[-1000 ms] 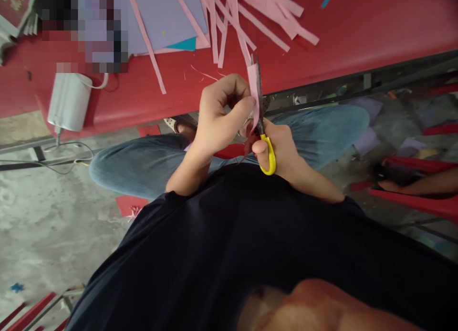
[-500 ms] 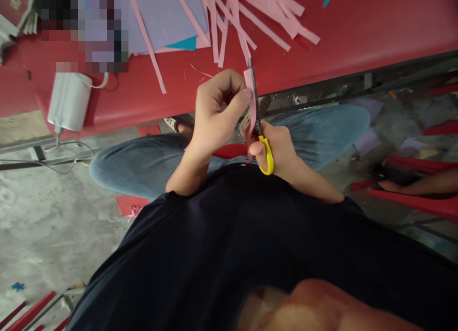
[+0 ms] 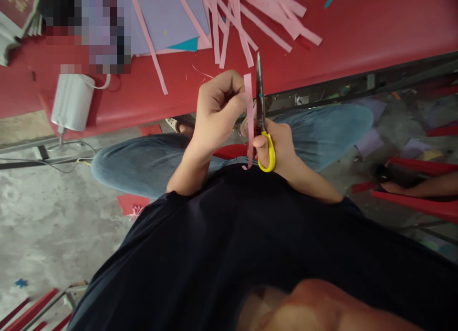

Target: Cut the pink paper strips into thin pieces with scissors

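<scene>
Between the thumb and fingers of my left hand (image 3: 220, 111) is a narrow pink paper strip (image 3: 249, 116), hanging down toward my lap. My right hand (image 3: 279, 142) grips yellow-handled scissors (image 3: 260, 92), thumb through the loop. Their dark blades point up and away from me, look closed, and stand just right of the strip with a small gap. Past the blade tips, several cut pink strips (image 3: 275, 18) lie in a loose heap on the red table (image 3: 358, 40).
Lilac paper sheets (image 3: 161, 16) lie left of the heap. A white power adapter (image 3: 73, 102) with a cord sits at the table's left edge. Paper scraps (image 3: 368, 140) litter the floor at right, near another person's limb (image 3: 422, 190) by a red chair.
The scissors have moved slightly right, away from the strip in my left hand. That strip now hangs straighter and lower. My left hand has barely moved.
</scene>
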`<move>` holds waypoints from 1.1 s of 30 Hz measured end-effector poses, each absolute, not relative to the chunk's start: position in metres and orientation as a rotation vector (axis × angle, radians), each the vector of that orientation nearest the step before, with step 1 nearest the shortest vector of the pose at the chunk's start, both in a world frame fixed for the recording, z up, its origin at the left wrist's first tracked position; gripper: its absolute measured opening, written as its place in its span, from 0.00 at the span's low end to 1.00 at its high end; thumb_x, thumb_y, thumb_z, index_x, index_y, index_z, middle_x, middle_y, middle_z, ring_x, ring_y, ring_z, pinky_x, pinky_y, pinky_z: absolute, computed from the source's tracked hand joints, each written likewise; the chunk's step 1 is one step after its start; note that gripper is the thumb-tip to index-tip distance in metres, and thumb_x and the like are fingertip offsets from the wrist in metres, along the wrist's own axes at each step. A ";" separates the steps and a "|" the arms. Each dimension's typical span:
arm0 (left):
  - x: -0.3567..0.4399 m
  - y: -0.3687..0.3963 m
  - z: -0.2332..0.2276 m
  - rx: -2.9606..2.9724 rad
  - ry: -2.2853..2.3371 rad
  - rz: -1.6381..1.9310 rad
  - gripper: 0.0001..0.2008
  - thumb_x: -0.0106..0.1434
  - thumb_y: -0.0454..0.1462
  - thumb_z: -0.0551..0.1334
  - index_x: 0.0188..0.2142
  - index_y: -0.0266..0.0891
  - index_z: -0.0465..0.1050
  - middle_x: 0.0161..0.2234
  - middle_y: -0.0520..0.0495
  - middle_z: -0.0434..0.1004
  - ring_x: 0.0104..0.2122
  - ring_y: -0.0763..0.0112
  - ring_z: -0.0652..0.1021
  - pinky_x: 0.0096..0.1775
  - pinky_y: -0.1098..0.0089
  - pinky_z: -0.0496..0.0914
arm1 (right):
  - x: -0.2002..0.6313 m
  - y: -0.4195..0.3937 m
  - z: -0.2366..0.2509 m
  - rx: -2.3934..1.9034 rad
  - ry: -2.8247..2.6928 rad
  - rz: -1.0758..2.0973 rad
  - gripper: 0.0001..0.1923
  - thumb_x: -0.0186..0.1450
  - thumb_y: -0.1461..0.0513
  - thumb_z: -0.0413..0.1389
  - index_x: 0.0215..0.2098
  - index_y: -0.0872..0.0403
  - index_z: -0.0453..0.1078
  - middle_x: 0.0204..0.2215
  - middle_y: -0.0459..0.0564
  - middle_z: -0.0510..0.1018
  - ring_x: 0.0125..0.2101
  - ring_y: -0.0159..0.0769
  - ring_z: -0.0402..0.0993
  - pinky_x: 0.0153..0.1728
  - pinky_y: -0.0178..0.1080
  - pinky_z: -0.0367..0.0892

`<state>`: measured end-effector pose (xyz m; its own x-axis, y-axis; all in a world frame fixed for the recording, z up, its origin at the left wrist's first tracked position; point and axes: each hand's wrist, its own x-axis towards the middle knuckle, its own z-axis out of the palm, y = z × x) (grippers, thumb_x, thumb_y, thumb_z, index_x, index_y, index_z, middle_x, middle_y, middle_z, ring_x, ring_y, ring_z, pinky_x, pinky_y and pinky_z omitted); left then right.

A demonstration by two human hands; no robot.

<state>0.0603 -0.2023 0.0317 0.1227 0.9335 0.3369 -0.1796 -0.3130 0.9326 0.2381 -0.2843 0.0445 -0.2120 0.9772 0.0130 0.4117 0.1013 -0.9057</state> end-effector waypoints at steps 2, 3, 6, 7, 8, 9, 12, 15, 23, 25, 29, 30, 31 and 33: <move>0.058 -0.192 0.025 1.397 0.705 1.436 0.27 0.72 0.60 0.72 0.31 0.46 0.67 0.25 0.52 0.60 0.27 0.71 0.64 0.28 0.63 0.63 | 0.244 -0.275 0.032 -1.363 -1.537 1.245 0.44 0.61 0.19 0.52 0.41 0.47 0.71 0.29 0.50 0.82 0.26 0.44 0.80 0.28 0.46 0.76; 0.056 -0.186 0.022 1.389 0.669 1.466 0.28 0.72 0.61 0.72 0.31 0.46 0.66 0.24 0.53 0.59 0.25 0.72 0.62 0.26 0.63 0.61 | 0.246 -0.268 0.025 -1.315 -1.440 1.353 0.45 0.58 0.18 0.55 0.44 0.47 0.71 0.29 0.49 0.82 0.26 0.45 0.81 0.27 0.46 0.77; 0.047 -0.167 0.019 1.363 0.693 1.536 0.29 0.70 0.61 0.74 0.30 0.47 0.65 0.23 0.54 0.59 0.22 0.74 0.60 0.23 0.62 0.58 | 0.251 -0.240 0.004 -1.152 -1.256 1.628 0.52 0.46 0.16 0.59 0.44 0.46 0.68 0.31 0.50 0.84 0.29 0.52 0.86 0.28 0.50 0.83; 0.043 -0.160 0.020 1.364 0.752 1.540 0.29 0.69 0.60 0.75 0.29 0.47 0.64 0.23 0.55 0.60 0.21 0.74 0.60 0.23 0.62 0.58 | 0.250 -0.231 -0.001 -1.093 -1.206 1.710 0.54 0.47 0.14 0.54 0.46 0.47 0.68 0.34 0.53 0.86 0.34 0.54 0.88 0.32 0.52 0.85; 0.038 -0.153 0.022 1.372 0.817 1.532 0.29 0.69 0.58 0.76 0.28 0.47 0.64 0.23 0.55 0.61 0.21 0.74 0.61 0.23 0.62 0.59 | 0.247 -0.223 -0.003 -1.041 -1.120 1.755 0.55 0.48 0.13 0.51 0.47 0.46 0.67 0.38 0.56 0.88 0.40 0.56 0.90 0.37 0.53 0.86; 0.034 -0.145 0.024 1.378 0.862 1.523 0.28 0.69 0.55 0.76 0.28 0.47 0.63 0.22 0.55 0.63 0.20 0.74 0.61 0.23 0.62 0.59 | 0.244 -0.217 -0.003 -0.979 -1.062 1.803 0.54 0.47 0.14 0.55 0.48 0.46 0.67 0.42 0.57 0.89 0.46 0.56 0.90 0.42 0.52 0.86; 0.019 -0.117 0.032 1.349 0.824 1.565 0.21 0.70 0.37 0.74 0.26 0.47 0.65 0.20 0.57 0.65 0.16 0.75 0.62 0.19 0.64 0.59 | 0.231 -0.210 0.004 -0.867 -0.984 1.892 0.43 0.54 0.27 0.71 0.50 0.45 0.67 0.48 0.53 0.89 0.51 0.51 0.89 0.47 0.49 0.86; 0.004 -0.088 0.041 1.298 0.860 1.573 0.24 0.68 0.17 0.61 0.25 0.45 0.65 0.18 0.59 0.68 0.15 0.78 0.63 0.17 0.71 0.60 | 0.223 -0.212 0.008 -0.848 -0.967 1.921 0.29 0.65 0.41 0.72 0.50 0.45 0.66 0.44 0.49 0.89 0.44 0.47 0.91 0.45 0.48 0.86; -0.023 -0.038 0.053 1.422 1.116 1.413 0.23 0.71 0.16 0.51 0.25 0.40 0.63 0.16 0.64 0.69 0.15 0.86 0.68 0.19 0.89 0.62 | 0.222 -0.216 -0.014 -0.739 -0.934 1.923 0.26 0.65 0.56 0.73 0.53 0.47 0.66 0.44 0.47 0.89 0.45 0.45 0.92 0.52 0.50 0.87; -0.027 -0.029 0.048 1.449 1.142 1.398 0.21 0.72 0.20 0.52 0.25 0.38 0.64 0.17 0.64 0.69 0.15 0.86 0.68 0.19 0.90 0.62 | 0.222 -0.217 -0.018 -0.760 -0.933 1.910 0.26 0.65 0.55 0.73 0.53 0.48 0.66 0.43 0.48 0.89 0.46 0.46 0.92 0.53 0.52 0.87; -0.040 -0.006 0.042 1.499 1.254 1.362 0.18 0.70 0.21 0.53 0.25 0.37 0.64 0.17 0.63 0.69 0.15 0.87 0.67 0.18 0.90 0.61 | 0.220 -0.215 -0.024 -0.800 -0.924 1.942 0.26 0.64 0.54 0.73 0.52 0.48 0.66 0.46 0.50 0.90 0.47 0.47 0.92 0.53 0.51 0.86; -0.045 0.003 0.041 1.521 1.286 1.338 0.18 0.70 0.21 0.53 0.26 0.36 0.65 0.17 0.63 0.69 0.15 0.87 0.67 0.18 0.90 0.61 | 0.220 -0.214 -0.026 -0.811 -0.912 1.966 0.26 0.64 0.53 0.73 0.53 0.48 0.66 0.47 0.51 0.90 0.48 0.47 0.92 0.52 0.50 0.86; -0.052 0.014 0.039 1.549 1.320 1.310 0.17 0.70 0.22 0.53 0.26 0.36 0.66 0.17 0.63 0.68 0.15 0.87 0.67 0.18 0.90 0.61 | 0.221 -0.212 -0.028 -0.820 -0.897 1.988 0.26 0.65 0.52 0.72 0.53 0.48 0.66 0.47 0.51 0.90 0.48 0.47 0.92 0.50 0.48 0.87; -0.072 0.044 0.030 1.641 1.394 1.261 0.18 0.70 0.22 0.54 0.25 0.37 0.67 0.16 0.63 0.67 0.14 0.86 0.68 0.17 0.88 0.61 | 0.222 -0.210 -0.034 -0.831 -0.861 2.036 0.26 0.68 0.47 0.70 0.53 0.48 0.66 0.46 0.52 0.90 0.46 0.48 0.92 0.43 0.45 0.86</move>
